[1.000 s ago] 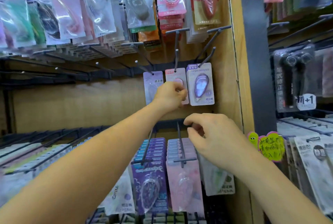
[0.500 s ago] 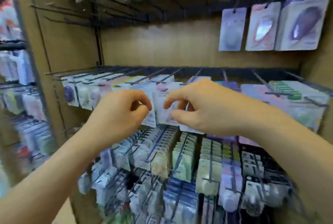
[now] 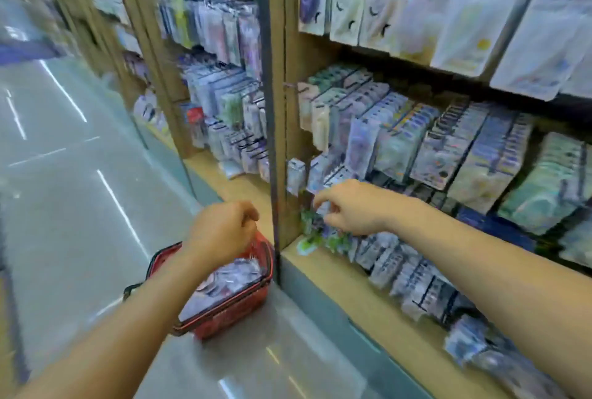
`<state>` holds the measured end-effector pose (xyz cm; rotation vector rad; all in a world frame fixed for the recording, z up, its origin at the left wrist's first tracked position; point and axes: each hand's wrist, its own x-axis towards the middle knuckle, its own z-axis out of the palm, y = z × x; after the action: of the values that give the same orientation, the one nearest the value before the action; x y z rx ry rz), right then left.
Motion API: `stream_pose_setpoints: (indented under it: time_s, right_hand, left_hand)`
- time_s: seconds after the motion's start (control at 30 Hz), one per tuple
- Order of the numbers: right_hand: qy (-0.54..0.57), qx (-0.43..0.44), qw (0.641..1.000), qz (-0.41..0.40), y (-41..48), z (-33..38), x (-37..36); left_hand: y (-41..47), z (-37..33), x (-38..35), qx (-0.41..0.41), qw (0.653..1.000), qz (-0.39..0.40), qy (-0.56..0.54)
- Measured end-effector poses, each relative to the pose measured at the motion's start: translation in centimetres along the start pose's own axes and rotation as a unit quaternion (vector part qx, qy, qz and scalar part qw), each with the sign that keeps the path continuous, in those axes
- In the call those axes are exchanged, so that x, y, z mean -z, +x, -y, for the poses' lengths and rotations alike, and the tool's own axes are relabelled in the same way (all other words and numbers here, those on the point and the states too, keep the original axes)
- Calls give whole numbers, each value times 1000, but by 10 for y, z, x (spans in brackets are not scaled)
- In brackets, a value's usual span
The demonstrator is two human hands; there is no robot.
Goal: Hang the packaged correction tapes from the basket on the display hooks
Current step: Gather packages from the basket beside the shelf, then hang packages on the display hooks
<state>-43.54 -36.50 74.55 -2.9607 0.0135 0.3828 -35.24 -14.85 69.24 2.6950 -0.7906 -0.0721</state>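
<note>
On the floor by the shelf's wooden upright stands a red basket (image 3: 224, 318) with several packaged correction tapes (image 3: 224, 283) lying in it. My left hand (image 3: 221, 232) hovers just above the basket's far rim, fingers curled into a loose fist with nothing visible in it. My right hand (image 3: 349, 206) is held in front of the low display hooks (image 3: 333, 174), fingers curled close to the hanging packs. Blur hides whether it pinches a pack. Rows of hung correction tape packs (image 3: 416, 148) fill the hooks to the right.
The wooden upright (image 3: 282, 129) separates two shelf bays. A wooden base ledge (image 3: 339, 280) juts out below the hooks. Larger pale packs (image 3: 464, 14) hang on the upper row. Glossy grey aisle floor (image 3: 80, 206) stretches to the left.
My view has swung down and left from the upper hooks to the basket on the floor. Both hands have come down, the left over the basket and the right to the low hooks.
</note>
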Motion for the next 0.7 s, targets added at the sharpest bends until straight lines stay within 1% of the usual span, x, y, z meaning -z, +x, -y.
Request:
stream_pose_setpoints:
  time_s: [0.1,0.17,0.27,0.33,0.43,0.5,0.6,0.7]
  right_hand:
    - [87,-12,996,-13,50,25,-52]
    - [149,-26,988,-27,82,42,-87]
    - [214,-42,975,-47,130,64,-138]
    - [252,-56,965,-51,160,74,-169]
    - [294,-68,952,-41,207,77,-210]
    - [309,-83,947,-31,238,74,-237]
    - [320,-100,942,-17,290,69,-279]
    - [343,-138,929,21,345,64,-323]
  left_hand:
    - [-11,79,-28,76,996,7,-48]
    - [-21,122,-48,145,984,-2,-105]
    - [-28,179,-77,248,947,-35,-203]
    - [-29,212,-95,298,925,-53,-229]
    - [-28,256,-125,370,883,-63,-281]
    - [-20,285,-148,392,871,-59,-292]
    - [-1,324,-178,412,867,-36,-279]
    - [26,361,-210,436,861,-7,-262]
